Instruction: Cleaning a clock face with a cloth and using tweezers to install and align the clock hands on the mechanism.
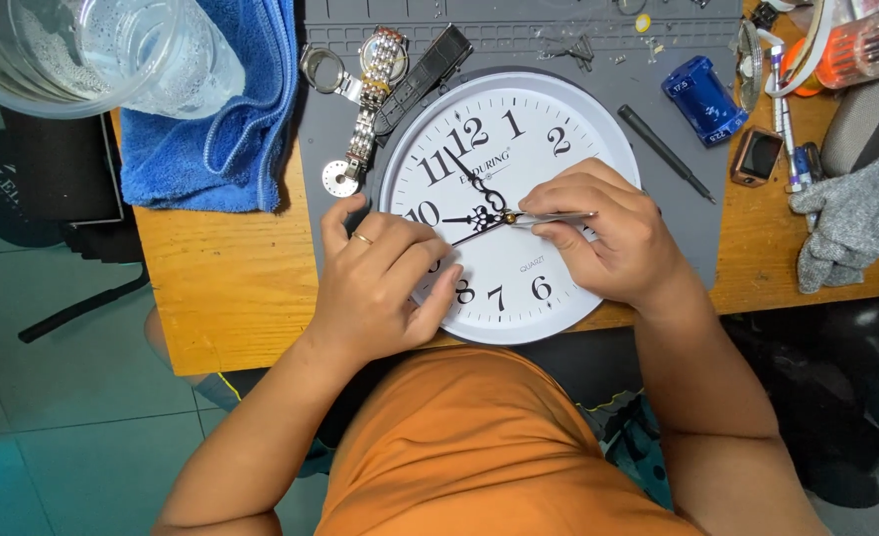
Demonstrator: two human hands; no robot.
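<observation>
The right hand (613, 238) pinches thin metal tweezers (554, 217), fingers closed tight on them, with the tips at the centre of the clock (549, 119), right where the ornate black clock hands (474, 203) meet. The heel of this hand rests on the right side of the dial. The left hand (380, 283) lies on the lower left of the clock, fingers curled loosely and holding nothing, its fingertips pressing the face near the rim; a ring sits on one finger.

The clock is round, white-faced with black numerals, and lies flat on a grey mat (678, 223) atop a wooden table (221, 288), its lower edge just at the table's near side (over the person's orange-clad lap).

Just beyond the clock's upper left rim lie a metal wristwatch (372, 89) and a black strap (422, 77), touching or nearly touching the rim. To their left a blue towel (221, 139) is bunched up, with a clear plastic container (92, 50) above it in the corner. On the mat to the right are a black screwdriver (666, 152) and a small blue box (702, 99). Farther right, off the mat, lie a small square watch case (757, 156) and a grey glove (851, 213), well apart from both hands.
</observation>
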